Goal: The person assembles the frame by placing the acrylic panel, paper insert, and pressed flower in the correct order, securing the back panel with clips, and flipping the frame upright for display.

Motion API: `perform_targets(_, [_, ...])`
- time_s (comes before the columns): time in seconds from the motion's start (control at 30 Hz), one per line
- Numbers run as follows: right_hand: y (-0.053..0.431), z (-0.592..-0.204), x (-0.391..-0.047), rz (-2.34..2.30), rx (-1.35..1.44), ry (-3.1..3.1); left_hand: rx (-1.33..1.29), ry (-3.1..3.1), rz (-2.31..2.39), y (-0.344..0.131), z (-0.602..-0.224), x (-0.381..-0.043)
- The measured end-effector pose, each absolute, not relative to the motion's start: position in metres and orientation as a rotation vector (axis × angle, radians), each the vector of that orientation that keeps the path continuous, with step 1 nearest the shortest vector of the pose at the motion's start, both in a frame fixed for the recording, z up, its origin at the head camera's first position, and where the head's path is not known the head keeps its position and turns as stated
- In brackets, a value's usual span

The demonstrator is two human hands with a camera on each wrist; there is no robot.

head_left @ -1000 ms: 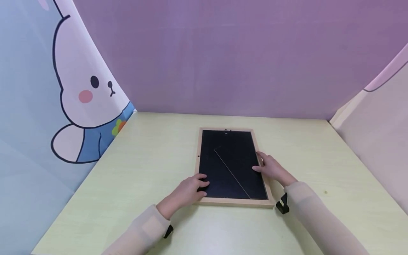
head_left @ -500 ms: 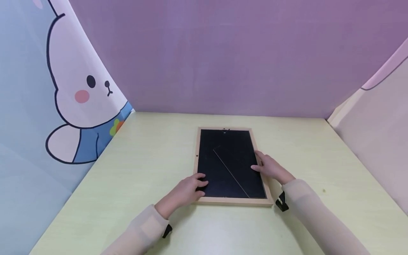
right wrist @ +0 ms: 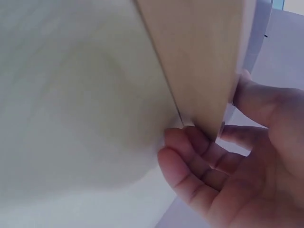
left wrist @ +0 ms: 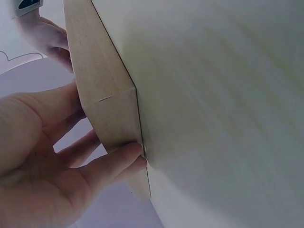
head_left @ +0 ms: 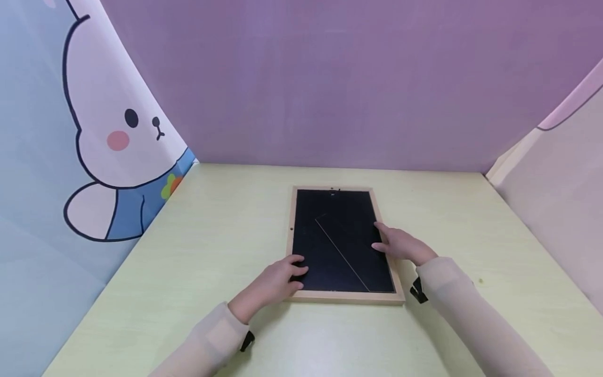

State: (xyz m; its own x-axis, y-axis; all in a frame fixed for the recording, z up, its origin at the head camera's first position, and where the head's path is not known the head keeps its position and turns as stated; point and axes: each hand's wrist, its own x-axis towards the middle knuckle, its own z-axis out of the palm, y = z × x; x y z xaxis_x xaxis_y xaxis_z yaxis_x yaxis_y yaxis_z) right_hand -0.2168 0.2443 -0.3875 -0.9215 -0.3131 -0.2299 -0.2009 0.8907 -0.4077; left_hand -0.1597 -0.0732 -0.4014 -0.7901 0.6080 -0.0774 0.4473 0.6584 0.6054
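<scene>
A picture frame (head_left: 346, 297) with a light wooden border lies on the pale table, its black backing (head_left: 348, 267) facing up. A slanted line on the backing marks the edge of a flat, folded support leg (head_left: 355, 246). My left hand (head_left: 275, 283) grips the left side near the front corner, thumb and some fingertips over the border. In the left wrist view its other fingers (left wrist: 118, 161) reach the bottom edge of the wood. My right hand (head_left: 400, 245) holds the right side around mid-length. Its fingertips (right wrist: 178, 142) curl at the lower edge in the right wrist view, with the thumb above.
The pale yellow-green table (head_left: 226, 220) extends around the frame on all sides. Behind it rises a purple backdrop (head_left: 330, 89). A cartoon-printed panel (head_left: 28, 183) borders the left, and a pale panel (head_left: 565, 199) the right. Black straps (head_left: 418, 291) show below the sleeve cuffs.
The head view has shifted slightly. My right wrist is a little higher than before, while both hands keep their places on the picture frame, which lies as it did.
</scene>
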Motion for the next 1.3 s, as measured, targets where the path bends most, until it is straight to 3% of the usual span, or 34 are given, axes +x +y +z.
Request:
perform_targets(0.63, [0.245,-0.387,-0.218,-0.482,-0.414,2.764,0.828,2.621,0.847,-0.071,-0.396,-0.163])
perform_targets(0.97, [0.245,-0.389,-0.214,-0.512,-0.429,2.810,0.605,2.801,0.869,-0.072,-0.399,-0.188])
perform_targets(1.3, [0.246,-0.388,-0.215,-0.524,-0.421,2.803,0.615,2.859,0.858,-0.069,-0.407,-0.203])
